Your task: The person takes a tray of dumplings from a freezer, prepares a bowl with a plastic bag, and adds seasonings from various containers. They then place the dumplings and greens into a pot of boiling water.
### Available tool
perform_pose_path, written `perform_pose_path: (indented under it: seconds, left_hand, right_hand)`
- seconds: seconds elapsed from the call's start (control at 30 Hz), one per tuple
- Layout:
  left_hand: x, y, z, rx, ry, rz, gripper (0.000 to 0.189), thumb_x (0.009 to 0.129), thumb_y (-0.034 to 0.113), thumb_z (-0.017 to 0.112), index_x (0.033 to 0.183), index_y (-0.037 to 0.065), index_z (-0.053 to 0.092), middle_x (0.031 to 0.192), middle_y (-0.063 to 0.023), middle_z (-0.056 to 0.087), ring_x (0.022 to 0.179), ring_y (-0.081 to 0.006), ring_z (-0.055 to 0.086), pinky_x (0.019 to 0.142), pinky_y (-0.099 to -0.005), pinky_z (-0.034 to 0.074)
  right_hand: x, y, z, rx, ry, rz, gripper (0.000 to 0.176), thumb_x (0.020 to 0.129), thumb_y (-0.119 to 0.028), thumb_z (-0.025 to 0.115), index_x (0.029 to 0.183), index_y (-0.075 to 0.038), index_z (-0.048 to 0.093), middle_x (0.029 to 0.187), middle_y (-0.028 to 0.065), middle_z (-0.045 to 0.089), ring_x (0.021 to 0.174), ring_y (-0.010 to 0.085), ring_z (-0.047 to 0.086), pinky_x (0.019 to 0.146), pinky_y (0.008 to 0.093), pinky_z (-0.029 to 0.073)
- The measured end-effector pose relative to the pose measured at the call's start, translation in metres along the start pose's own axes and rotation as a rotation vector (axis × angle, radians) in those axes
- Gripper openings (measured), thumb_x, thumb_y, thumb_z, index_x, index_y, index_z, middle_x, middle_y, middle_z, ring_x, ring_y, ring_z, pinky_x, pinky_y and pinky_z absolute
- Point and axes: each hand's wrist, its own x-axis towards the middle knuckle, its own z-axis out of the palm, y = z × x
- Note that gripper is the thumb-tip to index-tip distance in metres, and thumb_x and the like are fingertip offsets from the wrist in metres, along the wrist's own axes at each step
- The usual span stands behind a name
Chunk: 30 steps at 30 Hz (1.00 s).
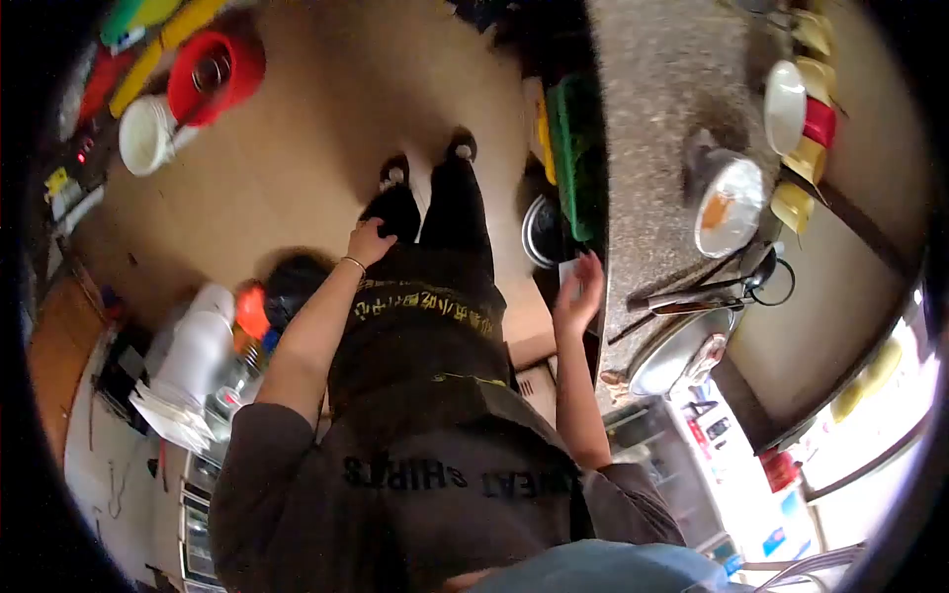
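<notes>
My left hand (370, 243), with a thin bracelet at the wrist, is low beside my dark trousers, at the hem of my dark apron (420, 316) with yellow lettering. Its fingers are loosely bent and apart, and nothing shows in them. My right hand (581, 296) hangs by the edge of the speckled counter (652, 89), fingers extended and a little blurred. A small white piece (568, 268) shows between its thumb and fingers; I cannot tell whether the hand touches it. A green crate (578, 148) stands just beyond that hand.
On the counter are a white bowl (732, 203) with orange-brown contents, dark-handled utensils (702, 295) and a metal dish (657, 368). A red bucket (237, 79) and a white bucket (145, 138) stand on the left of the tan floor (297, 148). Stacked white containers (193, 341) are at lower left.
</notes>
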Motion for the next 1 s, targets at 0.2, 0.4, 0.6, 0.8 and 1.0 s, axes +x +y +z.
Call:
perform_pose_path:
  seconds: [0.2,0.4,0.6,0.8,1.0]
  left_hand:
    - [-0.028,-0.047,0.083,0.35,-0.372,-0.257,0.104,0.069,0.058,0.066,0.145,0.023,0.005,0.148,-0.0202,0.01,0.13,-0.0467,0.018,0.099,-0.0617,0.024]
    - [-0.015,-0.061,0.135,0.468,-0.171,-0.216,0.101,0.072,0.049,0.068,0.145,0.022,0.003,0.143,-0.0252,0.018,0.124,-0.0459,0.029,0.096,-0.0573,0.029]
    - [-0.004,-0.074,0.166,0.436,-0.142,-0.265,0.097,0.073,0.046,0.067,0.144,0.023,0.005,0.14,-0.027,0.024,0.121,-0.0465,0.033,0.096,-0.0563,0.03]
    - [0.003,-0.077,0.185,0.429,-0.083,-0.263,0.096,0.072,0.047,0.068,0.144,0.023,0.009,0.139,-0.0266,0.026,0.12,-0.0467,0.034,0.096,-0.0562,0.03]
    - [0.005,-0.076,0.19,0.43,-0.058,-0.253,0.094,0.072,0.045,0.067,0.144,0.022,0.011,0.138,-0.0273,0.027,0.119,-0.0456,0.034,0.095,-0.0544,0.032]
  right_hand:
    - [0.115,0.141,0.1,0.032,0.234,0.292,0.063,0.079,-0.002,0.063,0.134,-0.001,0.033,0.131,0.0171,0.039,0.114,0.0287,0.044,0.094,0.0376,0.039]
    - [0.243,0.168,0.156,-0.937,0.157,0.24,0.071,0.08,-0.03,0.066,0.136,-0.002,0.033,0.142,0.0201,0.029,0.127,0.0341,0.035,0.104,0.0393,0.03]
    - [0.317,0.436,0.15,-0.663,0.044,-0.001,0.064,0.081,-0.038,0.062,0.129,0.0,0.043,0.131,0.0198,0.045,0.122,0.0306,0.043,0.101,0.0383,0.034]
    - [0.272,0.381,0.065,-0.477,0.332,-0.025,0.061,0.082,-0.038,0.062,0.127,-0.002,0.046,0.13,0.0168,0.048,0.118,0.03,0.047,0.097,0.0404,0.038]
    - [0.302,0.42,0.087,-0.474,0.28,-0.001,0.057,0.083,-0.039,0.059,0.126,-0.004,0.047,0.127,0.0145,0.05,0.114,0.0298,0.049,0.095,0.0422,0.04]
